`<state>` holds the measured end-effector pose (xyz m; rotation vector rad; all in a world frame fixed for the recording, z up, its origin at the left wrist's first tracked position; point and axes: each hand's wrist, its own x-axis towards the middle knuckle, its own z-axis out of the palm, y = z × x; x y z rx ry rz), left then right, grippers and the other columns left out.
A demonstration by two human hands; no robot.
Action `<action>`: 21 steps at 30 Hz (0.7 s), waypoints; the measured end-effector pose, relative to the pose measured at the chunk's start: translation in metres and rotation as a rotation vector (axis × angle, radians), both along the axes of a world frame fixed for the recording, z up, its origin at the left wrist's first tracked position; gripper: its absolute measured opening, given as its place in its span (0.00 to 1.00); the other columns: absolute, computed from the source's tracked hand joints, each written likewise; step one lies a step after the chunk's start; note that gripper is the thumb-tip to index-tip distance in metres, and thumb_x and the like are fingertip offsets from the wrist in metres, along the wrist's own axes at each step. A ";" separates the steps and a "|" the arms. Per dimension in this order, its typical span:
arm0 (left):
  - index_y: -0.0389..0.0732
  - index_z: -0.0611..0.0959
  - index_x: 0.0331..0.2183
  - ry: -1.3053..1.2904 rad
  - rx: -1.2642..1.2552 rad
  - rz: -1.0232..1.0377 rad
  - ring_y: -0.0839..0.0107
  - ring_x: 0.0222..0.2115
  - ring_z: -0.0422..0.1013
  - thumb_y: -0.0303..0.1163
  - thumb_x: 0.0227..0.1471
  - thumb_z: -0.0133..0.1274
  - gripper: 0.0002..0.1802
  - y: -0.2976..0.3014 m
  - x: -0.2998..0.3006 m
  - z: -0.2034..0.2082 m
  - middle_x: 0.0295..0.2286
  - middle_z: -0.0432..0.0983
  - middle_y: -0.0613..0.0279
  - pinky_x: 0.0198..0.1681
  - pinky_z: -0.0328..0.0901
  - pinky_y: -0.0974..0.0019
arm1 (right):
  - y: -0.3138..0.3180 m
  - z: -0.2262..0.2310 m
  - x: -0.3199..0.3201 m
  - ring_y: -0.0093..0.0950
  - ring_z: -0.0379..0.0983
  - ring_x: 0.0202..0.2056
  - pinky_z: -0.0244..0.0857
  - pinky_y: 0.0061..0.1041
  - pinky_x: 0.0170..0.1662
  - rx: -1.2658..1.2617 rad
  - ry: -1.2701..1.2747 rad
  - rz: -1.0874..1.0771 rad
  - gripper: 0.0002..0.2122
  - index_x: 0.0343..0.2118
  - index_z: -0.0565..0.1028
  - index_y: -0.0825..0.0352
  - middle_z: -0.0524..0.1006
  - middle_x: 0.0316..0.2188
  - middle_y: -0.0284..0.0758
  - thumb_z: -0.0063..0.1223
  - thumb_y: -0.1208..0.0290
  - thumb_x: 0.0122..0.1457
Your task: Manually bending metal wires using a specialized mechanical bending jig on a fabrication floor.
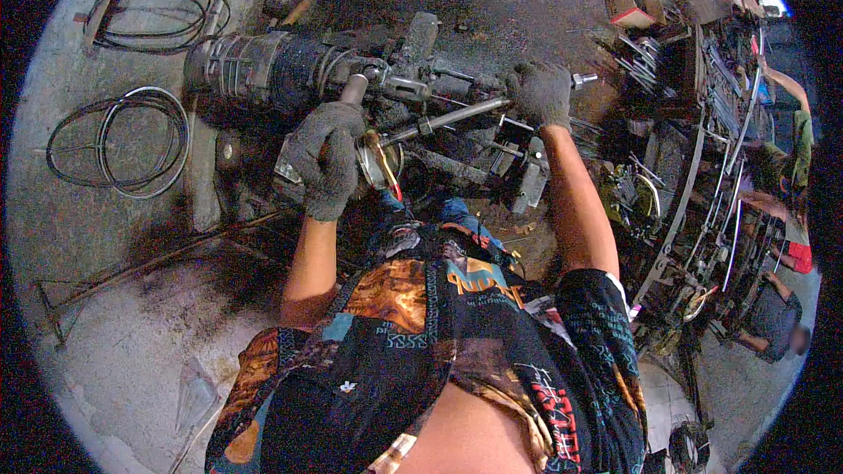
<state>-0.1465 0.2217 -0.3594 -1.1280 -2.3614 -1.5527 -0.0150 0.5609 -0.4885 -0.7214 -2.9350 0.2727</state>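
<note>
My left hand (329, 158), in a dark grey glove, is closed around the lower end of a short cylindrical metal handle (354, 89) that rises from the machine. A long metal rod (465, 113) runs slantwise across the machine, with a collar partway along it. My right hand (540, 93), gloved alike, is wrapped round the rod's right part; a bright stepped metal end (583, 81) sticks out beyond that hand. Beside my left hand is a round tin (392, 167) with a brush (385, 164) lying across it. The glove hides most of my right fingers.
The greasy machine with its ribbed motor-like body (237, 68) spans the space before me. Coiled cables (118, 142) lie at left. At the right are a cardboard box (634, 2), a pile of metal rods (645, 61) and a long rack (680, 202). Other people (773, 325) are at far right.
</note>
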 end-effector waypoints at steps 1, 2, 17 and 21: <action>0.38 0.82 0.29 -0.079 0.068 -0.089 0.63 0.32 0.77 0.40 0.64 0.52 0.17 -0.007 -0.008 -0.013 0.29 0.80 0.57 0.39 0.70 0.61 | -0.004 0.006 -0.001 0.45 0.78 0.37 0.67 0.46 0.43 0.012 -0.020 0.007 0.17 0.33 0.85 0.57 0.82 0.32 0.40 0.54 0.49 0.57; 0.38 0.82 0.29 -0.159 0.138 -0.182 0.62 0.32 0.77 0.41 0.64 0.52 0.17 -0.006 -0.012 -0.014 0.30 0.80 0.57 0.39 0.70 0.61 | -0.007 0.014 -0.002 0.45 0.78 0.37 0.68 0.46 0.43 0.026 -0.040 0.010 0.17 0.33 0.85 0.58 0.82 0.32 0.40 0.55 0.49 0.57; 0.38 0.82 0.30 -0.049 0.047 -0.052 0.59 0.34 0.78 0.38 0.61 0.53 0.14 -0.006 -0.005 0.000 0.30 0.81 0.56 0.43 0.71 0.59 | 0.000 -0.004 -0.001 0.46 0.78 0.36 0.67 0.46 0.43 0.018 -0.003 0.004 0.18 0.29 0.85 0.58 0.82 0.31 0.41 0.53 0.48 0.58; 0.38 0.83 0.29 -0.826 0.224 0.234 0.60 0.34 0.78 0.39 0.61 0.53 0.15 0.011 0.015 0.037 0.30 0.81 0.56 0.42 0.71 0.59 | 0.003 -0.004 -0.001 0.46 0.78 0.35 0.68 0.45 0.42 0.013 -0.016 0.017 0.19 0.30 0.85 0.59 0.82 0.31 0.41 0.52 0.48 0.58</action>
